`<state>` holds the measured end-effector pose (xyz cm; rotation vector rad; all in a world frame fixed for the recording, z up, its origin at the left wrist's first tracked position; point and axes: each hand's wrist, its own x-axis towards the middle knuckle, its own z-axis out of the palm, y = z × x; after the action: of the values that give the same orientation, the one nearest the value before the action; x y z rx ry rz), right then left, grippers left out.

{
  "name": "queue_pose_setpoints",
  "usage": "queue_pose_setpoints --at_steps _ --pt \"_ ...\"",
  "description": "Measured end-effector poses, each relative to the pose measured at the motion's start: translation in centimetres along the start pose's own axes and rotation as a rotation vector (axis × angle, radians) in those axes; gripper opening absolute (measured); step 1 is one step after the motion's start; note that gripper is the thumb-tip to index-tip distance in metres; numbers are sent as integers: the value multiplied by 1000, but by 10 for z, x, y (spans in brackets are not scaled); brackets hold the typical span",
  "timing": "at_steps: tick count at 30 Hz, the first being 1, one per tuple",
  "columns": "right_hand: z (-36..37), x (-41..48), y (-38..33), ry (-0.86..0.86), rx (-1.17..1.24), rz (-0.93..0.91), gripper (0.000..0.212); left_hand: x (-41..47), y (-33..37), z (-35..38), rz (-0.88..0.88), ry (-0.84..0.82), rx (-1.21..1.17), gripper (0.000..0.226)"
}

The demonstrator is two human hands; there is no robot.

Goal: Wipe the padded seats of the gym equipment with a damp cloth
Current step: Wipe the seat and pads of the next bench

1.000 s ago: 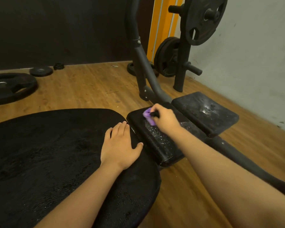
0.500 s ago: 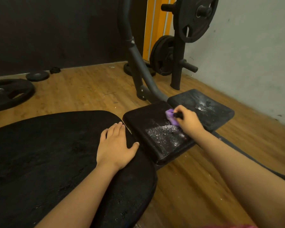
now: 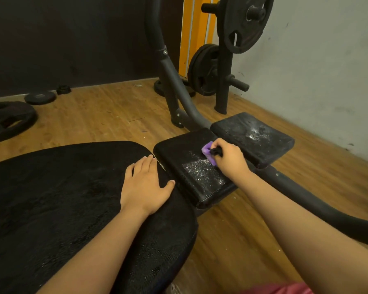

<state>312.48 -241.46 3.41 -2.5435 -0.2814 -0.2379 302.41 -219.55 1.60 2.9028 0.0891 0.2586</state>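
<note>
Dim warm indoor light, wet glints on dark pads, wide-angle bending at edges, slightly soft detail

Three pads [image 3: 72, 198] [image 3: 179, 160] [image 3: 263, 143], two hands [image 3: 145, 183] [image 3: 229, 159] — one purple cloth [image 3: 206, 148].

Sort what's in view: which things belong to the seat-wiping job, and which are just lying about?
In use: purple cloth, right hand, left hand, large pad, middle pad, far pad.
Lying about: floor weight plates, plate rack, racked plates.

Legible markings: none. You can read no label, brand or number; any embossing on the weight plate [image 3: 240, 20] at 1 o'clock is too blurred.
</note>
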Motion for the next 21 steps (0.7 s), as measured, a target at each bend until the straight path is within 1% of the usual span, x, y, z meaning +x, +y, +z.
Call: queue_pose_setpoints --at_steps 4,8,12,14,16,21 --pt "3 -9 -18 -66 39 -36 14 0 1 -1 -4 4 2 80" --pt "21 -31 -50 -127 145 -177 17 1 2 -3 -13 -11 -2 80" --pt "33 -42 -63 -192 140 -300 16 1 2 -3 -20 -21 2 81" --pt "30 -45 -59 -186 171 -288 14 1 2 -3 -20 -19 9 80" --pt "22 -43 -45 -114 200 -243 13 1 2 -4 -17 -18 12 80" --pt "-8 -30 16 11 143 -44 11 1 3 -3 -22 -11 24 80"
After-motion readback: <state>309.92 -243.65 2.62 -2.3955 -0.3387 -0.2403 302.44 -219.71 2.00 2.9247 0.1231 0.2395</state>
